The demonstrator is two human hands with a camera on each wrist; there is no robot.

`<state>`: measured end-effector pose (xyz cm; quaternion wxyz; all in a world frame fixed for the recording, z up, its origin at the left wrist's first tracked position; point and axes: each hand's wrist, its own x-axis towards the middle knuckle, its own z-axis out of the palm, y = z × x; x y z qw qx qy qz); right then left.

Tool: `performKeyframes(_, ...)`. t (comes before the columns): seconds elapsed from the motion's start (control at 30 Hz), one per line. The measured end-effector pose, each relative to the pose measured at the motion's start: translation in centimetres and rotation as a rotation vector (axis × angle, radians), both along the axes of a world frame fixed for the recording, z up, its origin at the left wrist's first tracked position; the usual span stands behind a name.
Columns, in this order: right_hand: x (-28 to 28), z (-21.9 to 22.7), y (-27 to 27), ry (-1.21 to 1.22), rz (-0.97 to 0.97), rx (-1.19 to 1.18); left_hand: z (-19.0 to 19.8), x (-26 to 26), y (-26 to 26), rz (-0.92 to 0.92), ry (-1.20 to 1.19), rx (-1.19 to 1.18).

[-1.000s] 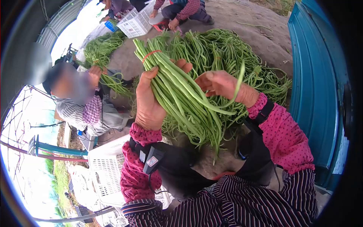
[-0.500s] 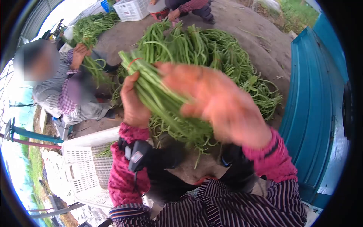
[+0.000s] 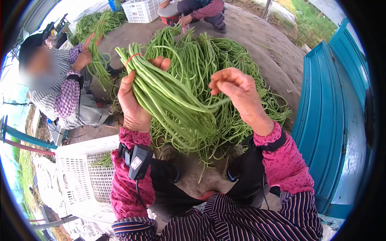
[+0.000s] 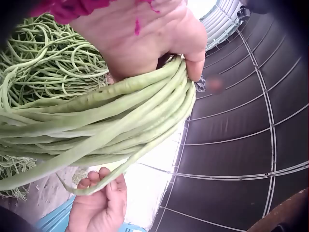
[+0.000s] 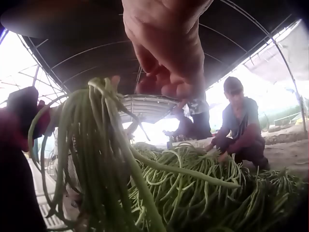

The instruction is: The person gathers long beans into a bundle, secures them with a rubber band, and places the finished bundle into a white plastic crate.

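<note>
Holding a red-banded bunch of long green beans (image 3: 169, 96), the left hand (image 3: 134, 106) curls; the right hand (image 3: 243, 96) bends loosely nearby

The long beans (image 3: 173, 100) in my left grip (image 3: 134, 108) look smooth, with a soft, faintly waxy sheen; the red band (image 3: 132, 59) round them looks like rubber. My pink dotted sleeves (image 3: 287, 162) are matt, gathered cloth, and my striped shirt (image 3: 241, 223) is cloth too. The white perforated crate (image 3: 78, 172) looks like plastic. The blue ribbed panel (image 3: 321, 104) looks like painted metal, slightly glossy; the earthen ground (image 3: 277, 50) is matt and rough.
</note>
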<state>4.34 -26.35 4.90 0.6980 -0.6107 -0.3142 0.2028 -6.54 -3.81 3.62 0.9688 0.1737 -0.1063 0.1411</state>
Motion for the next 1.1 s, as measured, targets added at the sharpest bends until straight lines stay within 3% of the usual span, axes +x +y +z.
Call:
performKeyframes(0.1,-0.2,-0.8,0.9,-0.197,0.146,-0.150,-0.3,0.7,-0.4,-0.022,0.005,-0.004)
performKeyframes(0.13,-1.1,-0.4,1.3,-0.144,0.176,-0.080,-0.3,1.1,-0.6,-0.021,0.034,0.021)
performKeyframes(0.23,-1.0,-1.3,1.8,-0.400,0.110,-0.126,-0.1,1.8,-1.3,-0.071,0.053,-0.006)
performKeyframes(0.47,0.9,-3.1,1.2,-0.187,0.014,-0.086,-0.5,2.7,-0.8,-0.075,0.204,0.032)
performKeyframes(0.63,0.7,-2.0,0.3,0.111,0.139,-0.046,-0.2,2.7,-1.3,-0.126,0.179,0.094)
performKeyframes(0.73,0.2,-1.3,0.1,0.267,0.233,-0.063,-0.2,2.8,-1.8,-0.078,0.280,0.095)
performKeyframes(0.9,0.1,-1.9,-0.2,0.323,0.216,-0.058,-1.2,2.9,-1.3,-0.196,0.319,0.067)
performKeyframes(0.93,0.2,-2.2,-0.2,0.332,0.192,-0.047,-1.2,2.7,-1.6,-0.112,0.344,0.092)
performKeyframes(1.1,1.1,-2.5,-0.3,0.378,0.187,-0.014,-1.2,2.6,-1.9,-0.092,0.403,0.190)
